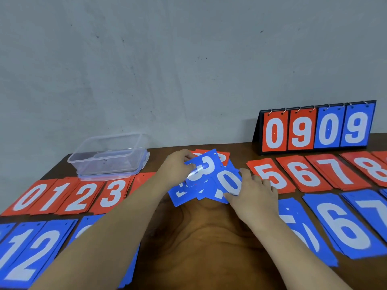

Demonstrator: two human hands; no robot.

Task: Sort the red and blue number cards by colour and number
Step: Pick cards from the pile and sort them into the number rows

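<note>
A loose heap of unsorted cards (pixel 182 193) lies at the table's middle, mostly blue with a red one at the back. My left hand (pixel 178 166) pinches a blue 3 card (pixel 206 166) lifted off the heap. My right hand (pixel 253 195) rests on the heap's right side, thumb and fingers on a blue 0 card (pixel 229 183). Red stacks 0, 1, 2, 3 (pixel 69 195) lie in a row at the left, red 5, 6, 7, 8 (pixel 310 172) at the right. Blue stacks 1, 2 (pixel 33 248) sit front left, blue 5, 6, 7 (pixel 345 225) front right.
A clear plastic box (pixel 109 158) stands on its lid at the back left. A black flip scoreboard (pixel 316 128) showing 0 9 0 9 stands at the back right against the grey wall. Bare brown tabletop (pixel 205 248) shows between my forearms.
</note>
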